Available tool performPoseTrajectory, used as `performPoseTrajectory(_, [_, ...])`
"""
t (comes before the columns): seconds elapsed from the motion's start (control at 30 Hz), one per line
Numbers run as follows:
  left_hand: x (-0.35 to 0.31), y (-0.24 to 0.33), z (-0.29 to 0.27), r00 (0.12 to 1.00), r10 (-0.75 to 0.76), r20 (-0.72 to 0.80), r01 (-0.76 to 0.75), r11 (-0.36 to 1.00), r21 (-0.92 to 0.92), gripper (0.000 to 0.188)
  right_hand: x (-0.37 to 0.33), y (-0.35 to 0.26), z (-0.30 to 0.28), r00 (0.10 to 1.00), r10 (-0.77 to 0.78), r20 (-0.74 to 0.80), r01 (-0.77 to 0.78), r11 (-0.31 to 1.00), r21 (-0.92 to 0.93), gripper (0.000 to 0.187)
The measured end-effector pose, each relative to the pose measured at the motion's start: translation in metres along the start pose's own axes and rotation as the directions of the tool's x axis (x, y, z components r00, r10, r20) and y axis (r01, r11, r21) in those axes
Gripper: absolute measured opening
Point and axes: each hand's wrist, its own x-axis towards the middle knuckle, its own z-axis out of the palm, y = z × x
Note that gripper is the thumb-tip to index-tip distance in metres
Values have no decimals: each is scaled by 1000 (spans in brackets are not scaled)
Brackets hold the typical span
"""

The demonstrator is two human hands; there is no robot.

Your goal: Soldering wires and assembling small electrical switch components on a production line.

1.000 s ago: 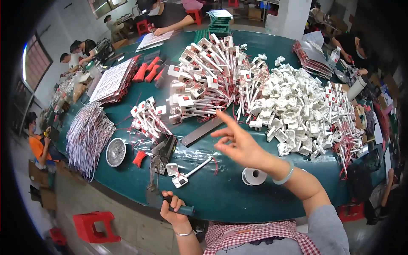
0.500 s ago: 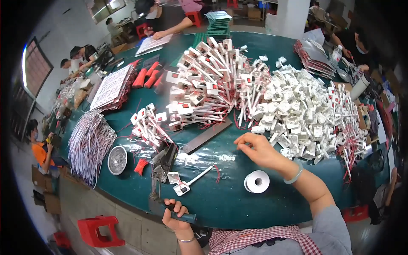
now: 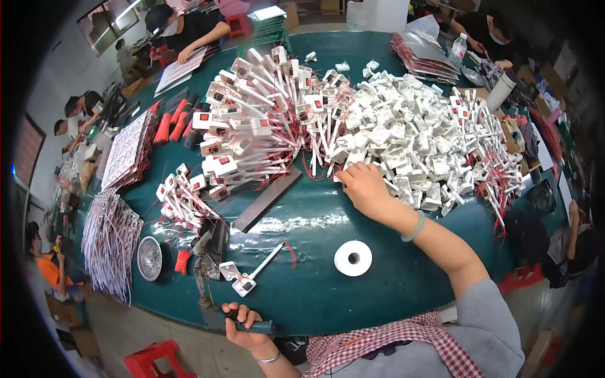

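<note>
"How's the left hand [image 3: 247,334]?"
"Curled round a dark handle [image 3: 265,327] by the edge of the surface [image 3: 315,302], an opened white box [image 3: 244,286] lying just beyond."
"And the right hand [image 3: 370,190]?"
"Outstretched, palm down, at the white cases [image 3: 409,135]; can't tell if it's pinching one."

The right arm reaches out ahead from the lower right, its elbow bent and its bare right forearm [image 3: 446,252] slanting up and to the left. The right hand [image 3: 368,190] is held back upward, with the fingers bent downward and the tips drawn near each other; whether they pinch cannot be told. The left forearm [image 3: 282,367] enters from the lower edge, and the left hand [image 3: 247,329] stays low and close to the body, its fingers curled into a closed grip.
</note>
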Motion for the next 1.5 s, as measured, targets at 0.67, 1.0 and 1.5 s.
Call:
performPoseTrajectory(0.67, [1,2,0,999,-17,35,17,1000,-6,23,-19,-23,-13,996,-81,35,68,955,288,22])
performPoseTrajectory(1.0, [2,3,0,1000,-14,5,14,1000,2,25,-14,-9,-2,962,-272,29,213,810,547,19])
performPoseTrajectory(1.5, [4,2,-1,999,-30,45,30,1000,6,22,45,30,11,976,14,-218,5,996,85,35])
